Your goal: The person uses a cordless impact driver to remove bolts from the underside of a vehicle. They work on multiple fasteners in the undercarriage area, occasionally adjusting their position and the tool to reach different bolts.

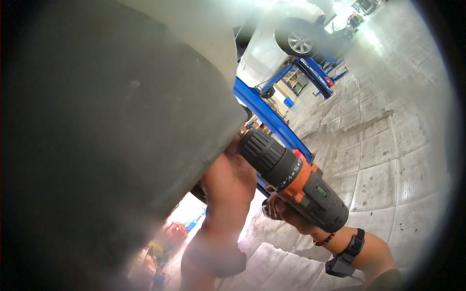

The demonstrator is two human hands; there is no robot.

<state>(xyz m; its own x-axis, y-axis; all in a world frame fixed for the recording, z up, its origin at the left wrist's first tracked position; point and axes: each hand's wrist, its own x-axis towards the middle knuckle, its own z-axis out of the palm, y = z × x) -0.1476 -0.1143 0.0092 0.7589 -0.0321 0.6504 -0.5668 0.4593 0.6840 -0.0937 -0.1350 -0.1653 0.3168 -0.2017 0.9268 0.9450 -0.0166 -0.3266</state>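
Note:
A cordless drill (306,186) with an orange and dark grey body points up and to the left. My right hand (286,211) is wrapped round its handle, below the body. The black chuck (257,148) comes close to the edge of a large, dark, curved panel (121,126), which fills the left side. My left hand (235,162) reaches up beside the chuck, partly behind the panel's edge. Its fingers are hidden by the chuck and panel, so what they touch is unclear. The drill's tip cannot be seen.
A white car (264,48) stands raised beyond, near blue lift beams (272,114). Grey tiled floor (374,160) stretches along the right. Blurred red and blue items (182,227) lie low behind my left forearm. Both wrists wear dark strapped devices (347,257).

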